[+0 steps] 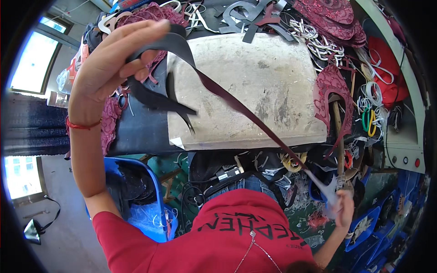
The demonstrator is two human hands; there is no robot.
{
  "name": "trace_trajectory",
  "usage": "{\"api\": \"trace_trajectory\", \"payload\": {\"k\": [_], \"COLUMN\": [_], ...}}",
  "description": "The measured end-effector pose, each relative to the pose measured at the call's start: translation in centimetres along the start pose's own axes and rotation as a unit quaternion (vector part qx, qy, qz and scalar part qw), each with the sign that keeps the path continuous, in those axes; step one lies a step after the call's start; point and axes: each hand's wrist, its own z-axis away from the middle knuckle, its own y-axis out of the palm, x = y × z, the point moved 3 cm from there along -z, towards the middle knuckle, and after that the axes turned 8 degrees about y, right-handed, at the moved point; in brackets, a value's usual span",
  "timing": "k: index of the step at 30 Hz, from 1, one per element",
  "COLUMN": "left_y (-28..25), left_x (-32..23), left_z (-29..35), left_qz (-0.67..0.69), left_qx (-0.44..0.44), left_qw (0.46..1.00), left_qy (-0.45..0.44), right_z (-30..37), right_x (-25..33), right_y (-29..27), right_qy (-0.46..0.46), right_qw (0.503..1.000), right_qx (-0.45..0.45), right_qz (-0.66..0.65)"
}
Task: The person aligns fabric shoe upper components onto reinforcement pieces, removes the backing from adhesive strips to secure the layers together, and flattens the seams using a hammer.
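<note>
My left hand [107, 63] is raised at the upper left, its fingers closed on one end of a long dark strip [236, 104] of leather-like material, black on one face and maroon on the other. Loose black offcut ends hang below that hand. The strip runs diagonally down across the worn white work board [255, 86] to my right hand [342, 209] at the lower right, which pinches its pale far end. A red cord sits on my left wrist.
Maroon patterned pieces [332, 91], black cut shapes [246, 18] and white and coloured cords [371, 107] crowd the bench behind and to the right of the board. A blue crate [152, 200] with bags stands below left; blue bins [378, 232] sit at the lower right.
</note>
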Motion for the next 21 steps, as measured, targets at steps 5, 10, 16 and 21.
{"api": "trace_trajectory", "payload": {"k": [5,10,16,21], "left_y": [2.4,4.6,6.2,6.0], "left_x": [-2.1,-5.5,-8.6,-11.7], "left_z": [-1.6,-1.0,-1.9,-1.7], "left_qz": [-0.207,-0.29,-0.282,-0.234], "left_qx": [0.113,0.131,0.142,0.129], "left_qw": [0.97,0.945,0.941,0.958], "left_qy": [0.053,0.071,0.122,0.102], "right_z": [3.5,0.0,-4.5,-4.6], "right_x": [-20.5,-11.6,3.0,1.7], "right_y": [-17.9,-2.0,24.8,19.5], "right_qy": [0.217,-0.006,-0.393,0.014], "right_qw": [0.731,0.781,0.843,0.919], "right_qx": [-0.136,0.006,0.15,0.368], "right_qz": [0.632,0.625,0.335,0.139]}}
